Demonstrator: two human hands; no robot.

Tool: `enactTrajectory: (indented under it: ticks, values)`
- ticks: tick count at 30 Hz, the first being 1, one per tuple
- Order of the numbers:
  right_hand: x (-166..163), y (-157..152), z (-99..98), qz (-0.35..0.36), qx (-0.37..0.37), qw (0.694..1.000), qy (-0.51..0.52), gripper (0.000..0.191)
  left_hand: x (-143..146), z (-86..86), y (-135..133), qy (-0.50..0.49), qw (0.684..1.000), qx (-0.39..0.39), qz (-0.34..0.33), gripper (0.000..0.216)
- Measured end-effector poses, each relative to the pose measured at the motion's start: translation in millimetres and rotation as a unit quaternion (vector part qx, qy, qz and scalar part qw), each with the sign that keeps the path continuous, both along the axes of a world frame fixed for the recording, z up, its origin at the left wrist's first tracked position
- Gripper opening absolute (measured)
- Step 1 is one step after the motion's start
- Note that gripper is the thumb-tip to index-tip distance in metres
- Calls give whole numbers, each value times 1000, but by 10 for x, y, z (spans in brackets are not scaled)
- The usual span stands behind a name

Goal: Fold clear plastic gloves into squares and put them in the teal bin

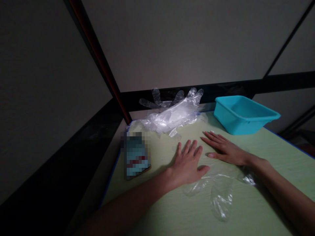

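Observation:
My left hand (187,163) lies flat, palm down, fingers spread, on a pale green table (246,216). My right hand (224,149) lies flat beside it, fingers together and pointing left, touching the table. A clear plastic glove (221,193) lies flattened on the table under and just in front of both hands; my left palm rests on its edge. Neither hand grips anything.
A heap of clear plastic gloves (172,114) sits at the table's far left corner. A turquoise plastic tub (243,114) stands at the back right. A small flat packet (136,154), blurred out, lies at the left edge. Dark rails and grey walls surround the table.

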State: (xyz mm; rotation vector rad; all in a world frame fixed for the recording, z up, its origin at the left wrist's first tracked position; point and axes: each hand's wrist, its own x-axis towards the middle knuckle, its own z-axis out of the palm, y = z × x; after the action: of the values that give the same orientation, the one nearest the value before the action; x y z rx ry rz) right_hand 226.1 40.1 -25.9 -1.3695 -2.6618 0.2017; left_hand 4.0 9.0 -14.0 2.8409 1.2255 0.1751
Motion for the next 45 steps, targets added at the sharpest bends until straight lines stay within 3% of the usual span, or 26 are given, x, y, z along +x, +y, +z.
enactTrajectory:
  ticks: [39,45]
  values:
    - [-5,-13,-22,-21,-10,1000,-13,66,-5,21,19,14,1000,-9,-11,65]
    - [-70,-34,-40,-58,18,998,-32,64,-71,25,113,-5,999,-24,-28,63]
